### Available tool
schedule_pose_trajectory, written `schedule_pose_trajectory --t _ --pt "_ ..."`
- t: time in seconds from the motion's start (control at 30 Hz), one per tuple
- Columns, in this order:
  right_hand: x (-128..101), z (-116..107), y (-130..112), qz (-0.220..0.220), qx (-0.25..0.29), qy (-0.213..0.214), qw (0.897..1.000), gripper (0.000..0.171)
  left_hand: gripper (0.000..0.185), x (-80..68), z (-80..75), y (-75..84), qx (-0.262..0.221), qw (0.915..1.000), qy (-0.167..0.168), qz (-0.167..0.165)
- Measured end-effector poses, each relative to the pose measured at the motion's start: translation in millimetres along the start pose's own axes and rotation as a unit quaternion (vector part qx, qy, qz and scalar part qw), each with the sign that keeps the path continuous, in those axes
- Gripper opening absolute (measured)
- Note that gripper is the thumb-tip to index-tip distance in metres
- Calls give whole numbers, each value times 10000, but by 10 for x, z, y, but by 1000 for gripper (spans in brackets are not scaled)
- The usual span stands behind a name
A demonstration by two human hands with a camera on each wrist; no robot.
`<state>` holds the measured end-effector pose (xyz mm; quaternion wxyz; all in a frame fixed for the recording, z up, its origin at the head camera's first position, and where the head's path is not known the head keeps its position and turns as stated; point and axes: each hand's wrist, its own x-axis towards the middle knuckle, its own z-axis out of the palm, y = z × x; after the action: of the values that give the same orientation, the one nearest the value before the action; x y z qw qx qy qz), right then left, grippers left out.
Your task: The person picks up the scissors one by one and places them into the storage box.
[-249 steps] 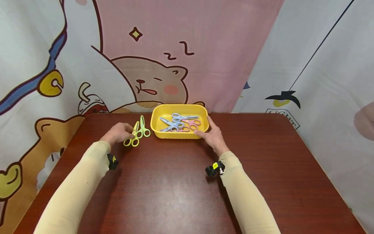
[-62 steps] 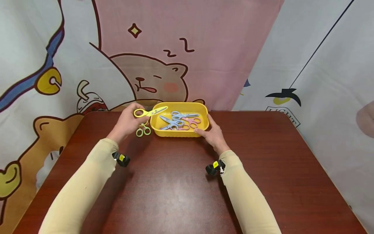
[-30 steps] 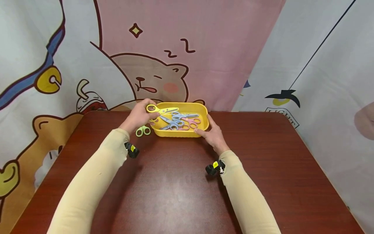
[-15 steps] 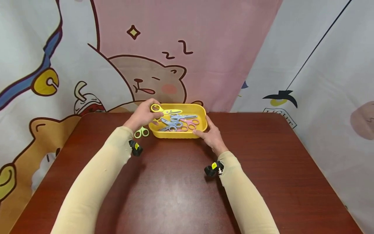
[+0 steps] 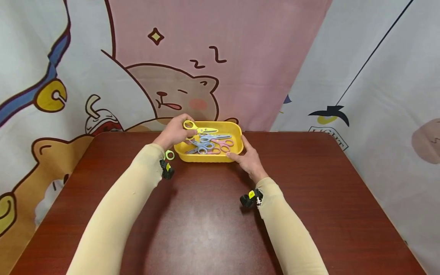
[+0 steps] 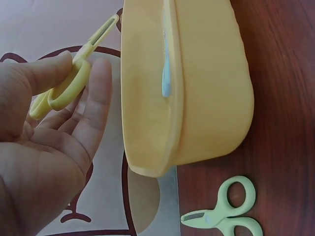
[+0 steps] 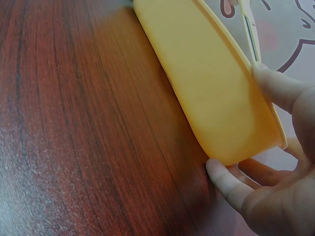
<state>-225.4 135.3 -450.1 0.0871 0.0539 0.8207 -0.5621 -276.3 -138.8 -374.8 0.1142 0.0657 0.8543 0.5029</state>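
Note:
My left hand (image 5: 174, 133) pinches a pair of yellow scissors (image 6: 74, 87) by the handles, with the blades pointing right over the yellow plastic tray (image 5: 206, 158). In the left wrist view, thumb and fingers meet at the handle loops, and the scissors are raised beside the tray's rim. My right hand (image 5: 250, 158) grips the tray's right end, thumb at the front rim and other fingers round the side. Inside the tray lie blue scissors (image 5: 208, 145) and pink scissors (image 5: 225, 143), overlapping each other.
Green scissors (image 6: 219, 212) lie on the table just left of the tray, partly covered by my left wrist in the head view. The dark red wooden table (image 5: 213, 214) ends behind the tray at a cartoon-printed curtain (image 5: 261, 68).
My left hand has picked the yellow scissors up from the table left of the tray and carried them rightward over it. My right hand has stayed on the tray's right end.

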Motion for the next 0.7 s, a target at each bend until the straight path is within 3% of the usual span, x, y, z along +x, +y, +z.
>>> schedule_pose_trajectory --t 0.43,0.7 --pt "9 20 13 -33 -17 27 10000 100 38 105 68 45 -246 9990 -269 -259" --pt "11 9 15 -64 -57 70 9999 100 36 188 126 30 14 9988 -411 -262"
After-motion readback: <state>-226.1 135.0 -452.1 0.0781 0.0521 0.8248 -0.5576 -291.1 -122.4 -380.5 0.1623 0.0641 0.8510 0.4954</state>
